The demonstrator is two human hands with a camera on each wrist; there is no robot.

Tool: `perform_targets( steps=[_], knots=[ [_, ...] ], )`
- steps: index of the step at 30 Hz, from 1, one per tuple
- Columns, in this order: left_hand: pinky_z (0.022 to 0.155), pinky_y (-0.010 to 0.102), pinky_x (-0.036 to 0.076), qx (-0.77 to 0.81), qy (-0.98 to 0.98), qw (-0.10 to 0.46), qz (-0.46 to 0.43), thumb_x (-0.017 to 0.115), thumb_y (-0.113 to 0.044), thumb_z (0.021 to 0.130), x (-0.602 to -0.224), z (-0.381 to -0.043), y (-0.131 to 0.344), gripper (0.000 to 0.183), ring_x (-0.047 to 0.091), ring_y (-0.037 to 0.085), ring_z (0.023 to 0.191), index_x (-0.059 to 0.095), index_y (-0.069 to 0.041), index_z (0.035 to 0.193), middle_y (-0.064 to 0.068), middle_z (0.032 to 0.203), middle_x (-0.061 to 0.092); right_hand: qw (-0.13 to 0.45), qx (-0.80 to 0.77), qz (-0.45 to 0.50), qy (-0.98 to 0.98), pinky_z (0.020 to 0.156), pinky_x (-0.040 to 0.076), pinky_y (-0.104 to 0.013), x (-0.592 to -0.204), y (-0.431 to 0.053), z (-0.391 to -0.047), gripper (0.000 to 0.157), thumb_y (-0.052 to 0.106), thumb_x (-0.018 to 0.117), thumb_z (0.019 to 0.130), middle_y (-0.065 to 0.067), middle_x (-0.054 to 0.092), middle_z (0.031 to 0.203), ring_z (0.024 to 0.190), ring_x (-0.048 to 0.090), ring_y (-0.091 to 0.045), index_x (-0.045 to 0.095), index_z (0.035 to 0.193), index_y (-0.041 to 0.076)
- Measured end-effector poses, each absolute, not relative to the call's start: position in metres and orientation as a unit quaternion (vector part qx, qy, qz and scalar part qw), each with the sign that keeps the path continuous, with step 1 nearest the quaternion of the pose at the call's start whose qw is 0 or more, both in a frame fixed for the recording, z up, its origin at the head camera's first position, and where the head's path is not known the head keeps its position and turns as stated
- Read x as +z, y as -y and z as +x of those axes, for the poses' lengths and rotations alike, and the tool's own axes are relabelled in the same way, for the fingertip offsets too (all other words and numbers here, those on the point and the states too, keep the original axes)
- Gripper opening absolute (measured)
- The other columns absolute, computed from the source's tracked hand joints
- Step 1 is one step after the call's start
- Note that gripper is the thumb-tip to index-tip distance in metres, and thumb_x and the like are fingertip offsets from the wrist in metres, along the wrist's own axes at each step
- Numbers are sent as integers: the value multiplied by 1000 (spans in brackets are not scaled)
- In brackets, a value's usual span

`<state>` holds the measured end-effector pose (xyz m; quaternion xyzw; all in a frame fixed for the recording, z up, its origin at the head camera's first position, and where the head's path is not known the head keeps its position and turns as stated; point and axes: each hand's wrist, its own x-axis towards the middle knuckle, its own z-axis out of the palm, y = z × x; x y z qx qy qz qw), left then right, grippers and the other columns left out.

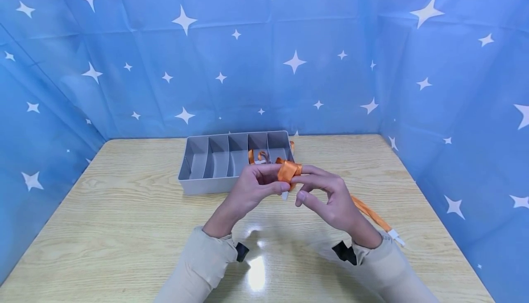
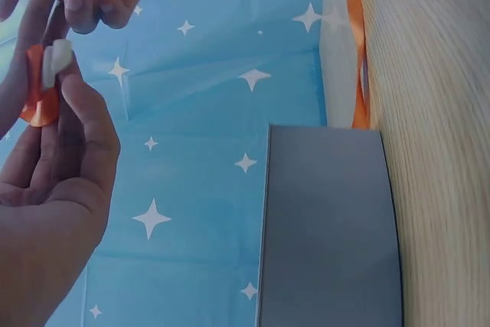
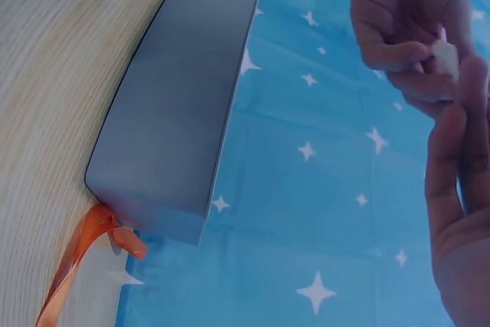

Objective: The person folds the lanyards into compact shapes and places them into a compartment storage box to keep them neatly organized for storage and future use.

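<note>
Watching remotely, I see one left hand [image 1: 251, 186] pinching one wound, glossy orange ribbon [image 1: 287, 171], one right hand [image 1: 338, 201] touching it with loosely extended fingers, near one grey, rectangular, five-compartment tray [image 1: 206, 186].

Gray tray [image 1: 206, 186] bars the front; tabletop [image 1: 103, 211] leaves room leftward.
</note>
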<state>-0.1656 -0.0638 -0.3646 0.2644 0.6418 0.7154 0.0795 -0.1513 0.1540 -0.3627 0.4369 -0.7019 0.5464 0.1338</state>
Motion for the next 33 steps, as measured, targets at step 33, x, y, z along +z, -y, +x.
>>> perform_targets(
  steps=[33],
  knots=[
    [67, 18, 53, 601, -781, -151, 80, 77, -7, 87, -366, -201, 99, 37, 64, 26, 82, 69, 5, 120, 19, 99, 69, 147, 517, 197, 820, 84, 55, -35, -397, -151, -199, 39, 5, 66, 95, -19, 65, 121, 105, 65, -33, 60, 133, -1]
  ],
)
